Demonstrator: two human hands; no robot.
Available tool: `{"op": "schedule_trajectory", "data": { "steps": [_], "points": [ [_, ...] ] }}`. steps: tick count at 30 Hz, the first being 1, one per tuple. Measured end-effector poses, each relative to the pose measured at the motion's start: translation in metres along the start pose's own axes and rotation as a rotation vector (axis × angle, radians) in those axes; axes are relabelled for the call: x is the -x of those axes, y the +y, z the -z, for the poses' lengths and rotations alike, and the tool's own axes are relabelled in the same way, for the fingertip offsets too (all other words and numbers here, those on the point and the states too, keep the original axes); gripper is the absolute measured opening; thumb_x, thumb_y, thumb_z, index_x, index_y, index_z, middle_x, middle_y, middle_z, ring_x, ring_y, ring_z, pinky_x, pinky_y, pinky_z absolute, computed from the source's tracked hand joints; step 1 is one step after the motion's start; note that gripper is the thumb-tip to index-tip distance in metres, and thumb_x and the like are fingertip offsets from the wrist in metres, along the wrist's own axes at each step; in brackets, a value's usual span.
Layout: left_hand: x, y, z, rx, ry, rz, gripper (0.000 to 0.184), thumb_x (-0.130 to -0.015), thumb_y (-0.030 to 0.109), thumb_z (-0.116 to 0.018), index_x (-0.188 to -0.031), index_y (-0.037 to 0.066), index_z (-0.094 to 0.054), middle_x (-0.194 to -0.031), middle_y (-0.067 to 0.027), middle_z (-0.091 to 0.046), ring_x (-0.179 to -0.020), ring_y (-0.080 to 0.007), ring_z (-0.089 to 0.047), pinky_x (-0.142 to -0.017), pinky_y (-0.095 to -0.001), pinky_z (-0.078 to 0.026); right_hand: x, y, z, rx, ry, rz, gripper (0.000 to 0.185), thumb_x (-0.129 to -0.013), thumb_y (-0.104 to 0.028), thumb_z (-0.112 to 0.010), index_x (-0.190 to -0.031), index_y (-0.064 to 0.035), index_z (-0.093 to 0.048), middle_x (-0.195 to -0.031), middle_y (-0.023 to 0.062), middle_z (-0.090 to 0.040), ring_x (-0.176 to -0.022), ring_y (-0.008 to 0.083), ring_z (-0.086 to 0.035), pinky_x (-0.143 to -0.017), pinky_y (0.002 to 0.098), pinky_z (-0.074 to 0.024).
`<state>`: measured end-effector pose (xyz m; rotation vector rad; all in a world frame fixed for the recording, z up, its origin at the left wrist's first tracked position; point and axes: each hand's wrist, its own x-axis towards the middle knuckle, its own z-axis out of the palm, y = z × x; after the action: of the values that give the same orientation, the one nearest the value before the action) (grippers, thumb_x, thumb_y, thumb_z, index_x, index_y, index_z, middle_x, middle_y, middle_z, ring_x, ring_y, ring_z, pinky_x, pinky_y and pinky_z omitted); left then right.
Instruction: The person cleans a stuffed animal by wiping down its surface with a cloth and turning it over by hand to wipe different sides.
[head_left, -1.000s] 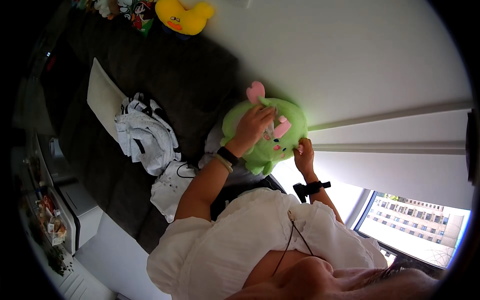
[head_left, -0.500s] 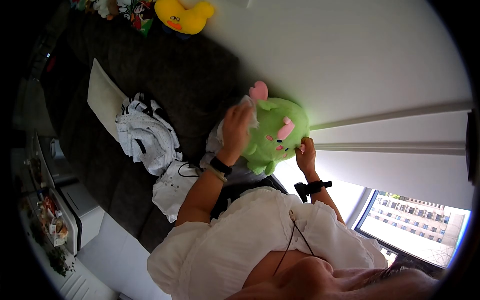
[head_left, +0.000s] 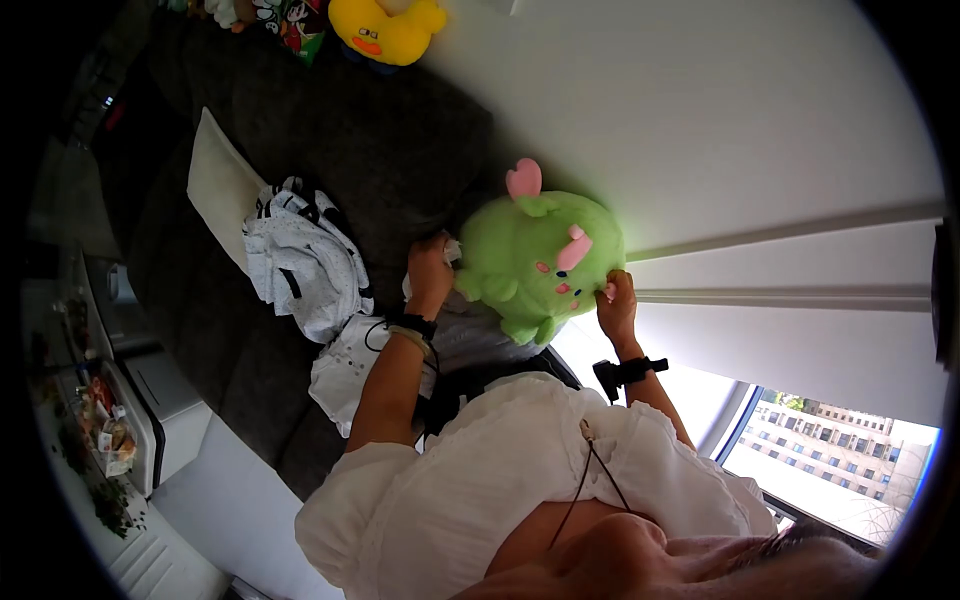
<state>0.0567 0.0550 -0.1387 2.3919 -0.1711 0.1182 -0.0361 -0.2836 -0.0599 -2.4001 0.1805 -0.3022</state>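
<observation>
A round green plush toy with pink details sits against the wall at the corner of the couch. My right hand is closed, pinching a small pink part at the toy's right side. At the toy's left side, my left hand is closed around a crumpled white wipe, a bit of which pokes out by the fingers. A grey-white translucent bag lies below the toy.
A dark couch runs to the upper left. On it lie a white cushion, a speckled white garment and a white cloth. A yellow plush toy sits farther back. A window is at right.
My left hand has moved left and down off the green plush toy's upper side with the wipe. The right hand keeps its pinch on the pink part.
</observation>
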Motion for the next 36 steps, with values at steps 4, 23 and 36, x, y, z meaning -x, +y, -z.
{"op": "schedule_trajectory", "data": {
  "steps": [4, 23, 36],
  "points": [
    [-0.005, 0.083, 0.037, 0.192, 0.291, -0.255, 0.06, -0.069, -0.014, -0.059, -0.127, 0.001, -0.059, -0.133, -0.0156, -0.06, -0.117, -0.0362, -0.055, -0.1, -0.0448, -0.047, -0.001, -0.002, -0.002, 0.031, 0.008, 0.027, 0.024, -0.079, 0.005, -0.063, -0.1, -0.0032, -0.055, -0.098, 0.0185, -0.057, -0.086, 0.0399, -0.059, -0.075, 0.0433, -0.0493],
    [-0.012, 0.002, -0.005, 0.205, -0.136, 0.18, 0.048, -0.08, -0.006, -0.061, -0.127, 0.004, -0.062, -0.122, -0.022, -0.065, -0.113, -0.041, -0.062, -0.093, -0.0464, -0.051, 0.002, -0.011, 0.001, 0.014, 0.013, 0.035, 0.027, -0.077, 0.006, -0.065, -0.101, -0.0031, -0.054, -0.099, 0.0185, -0.056, -0.089, 0.0391, -0.06, -0.075, 0.0428, -0.0498],
    [0.021, 0.147, -0.023, 0.206, 0.235, -0.417, 0.056, -0.079, -0.005, -0.061, -0.134, 0.005, -0.057, -0.14, -0.0156, -0.055, -0.123, -0.0375, -0.053, -0.102, -0.0461, -0.046, -0.003, 0.014, 0.009, 0.02, -0.084, 0.048, 0.029, -0.078, 0.001, -0.067, -0.104, -0.0034, -0.054, -0.102, 0.0194, -0.057, -0.095, 0.0413, -0.06, -0.081, 0.0458, -0.0499]
  ]
}}
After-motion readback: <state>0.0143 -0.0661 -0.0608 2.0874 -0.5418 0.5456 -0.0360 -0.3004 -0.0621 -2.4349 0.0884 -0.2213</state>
